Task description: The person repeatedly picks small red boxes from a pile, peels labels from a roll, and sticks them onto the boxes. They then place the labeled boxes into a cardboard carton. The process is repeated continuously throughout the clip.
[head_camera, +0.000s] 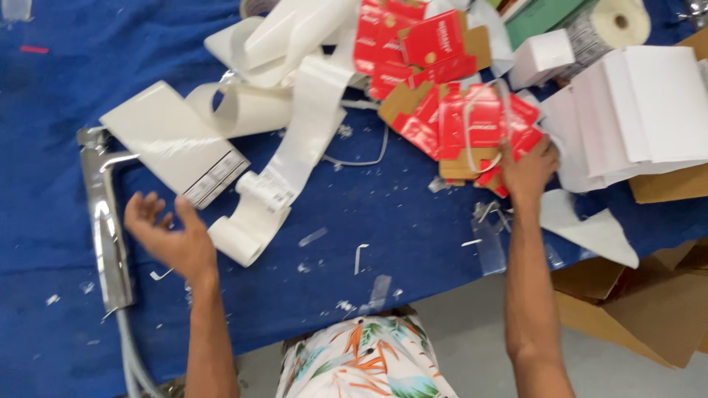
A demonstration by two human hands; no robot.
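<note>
We note the blue cloth (413,221) running to the table's near edge, with bare room between our two arms, dotted only with tape scraps and paper bits. Our left hand (166,236) hovers open, fingers spread, holding nothing, just beside the curled white paper strips (273,147) and close to the metal bar (103,221) along the left side. Our right hand (527,171) is closed on the near edge of the pile of flattened red cartons (450,110), which lies mid-table toward the right. Just right of it sits a stack of white sheets (641,110); a label roll (612,26) lies at the far edge. An open brown cardboard box (641,309) stands below the table's right corner; we cannot see into it.
</note>
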